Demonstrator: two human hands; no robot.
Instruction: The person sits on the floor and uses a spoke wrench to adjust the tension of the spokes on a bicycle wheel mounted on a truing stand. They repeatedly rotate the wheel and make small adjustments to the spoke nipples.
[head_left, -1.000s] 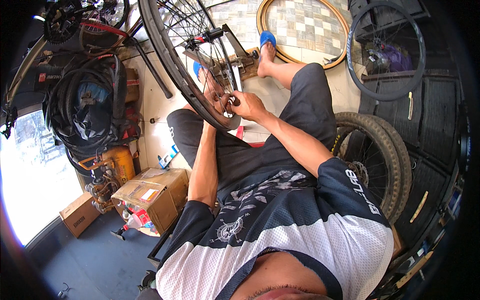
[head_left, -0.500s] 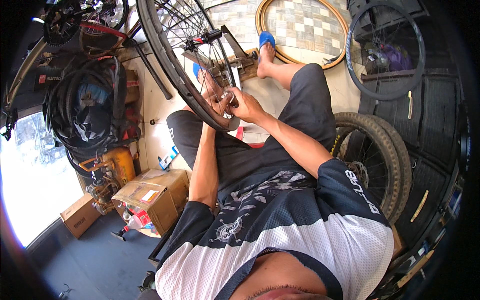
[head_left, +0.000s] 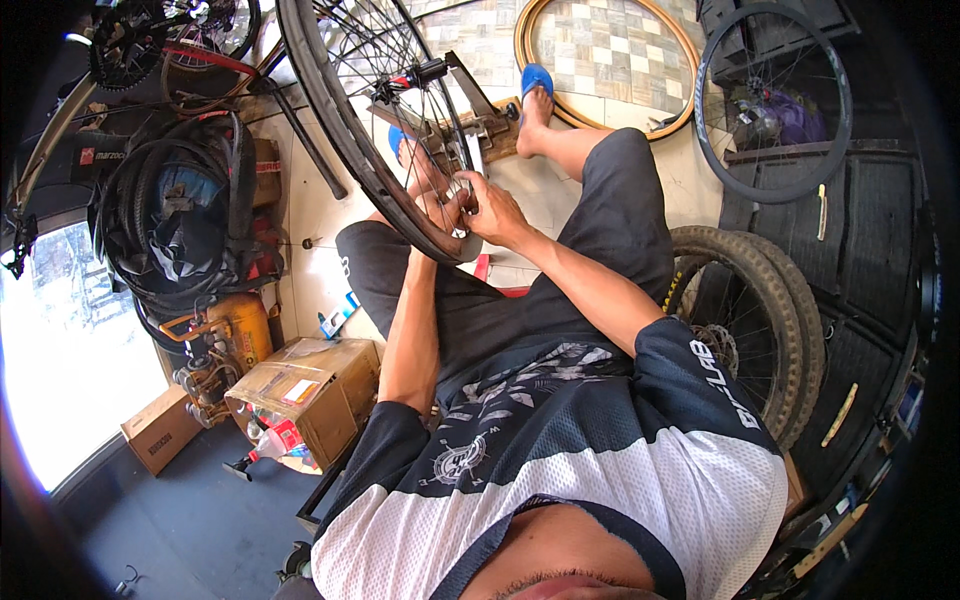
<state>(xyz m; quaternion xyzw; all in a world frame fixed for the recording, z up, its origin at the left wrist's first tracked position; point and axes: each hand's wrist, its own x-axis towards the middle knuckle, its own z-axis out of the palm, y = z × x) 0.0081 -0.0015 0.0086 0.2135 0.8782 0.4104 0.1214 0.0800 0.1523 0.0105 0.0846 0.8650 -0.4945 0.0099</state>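
Filling the top of the view, the spoked bicycle wheel (head_left: 345,150) stands on edge in a truing stand (head_left: 470,120) on the tiled floor (head_left: 610,50), its rim passing just in front of the seated person's knees; since a second ago it sits almost where it was, only a touch closer and lower in the picture, so the work remains at the same spot on the rim rather than moving round it. Behind it lie a tan tyre (head_left: 600,70) and a bare black rim (head_left: 770,100), with a knobbly tyre (head_left: 750,310) at the person's right side and a cardboard box (head_left: 310,395) at the left. Both forearms reach up to the lower rim. Right hand (head_left: 495,210) is clenched there on a small tool or spoke nipple, too small to tell which. Left hand (head_left: 432,205) is curled against the rim and spokes beside it, its grip largely hidden behind the rim.
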